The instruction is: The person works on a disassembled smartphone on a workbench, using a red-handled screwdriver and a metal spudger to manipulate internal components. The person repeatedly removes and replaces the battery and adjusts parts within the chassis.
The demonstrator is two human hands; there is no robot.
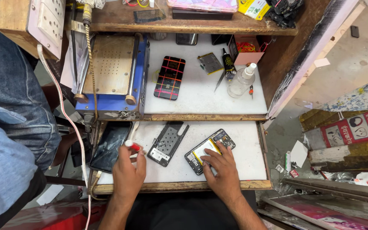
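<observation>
While the right hand (pixel 223 168) presses flat on the opened phone (pixel 209 151) at lower centre, the left hand (pixel 127 172) grips a red-handled screwdriver (pixel 133 146) — disassembly seems underway; next, its tip must meet a screw.

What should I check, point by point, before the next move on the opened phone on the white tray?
1. Right hand steadies the opened phone: ok.
2. Left hand grips the red-tipped tool: ok.
3. Tool tip type suits the screws: cannot tell.
4. Removed back frame lies apart from the phone: ok.
5. Dark screen panel overhangs the tray's left edge: not ok.
6. Loose screws kept safe: cannot tell.
</observation>
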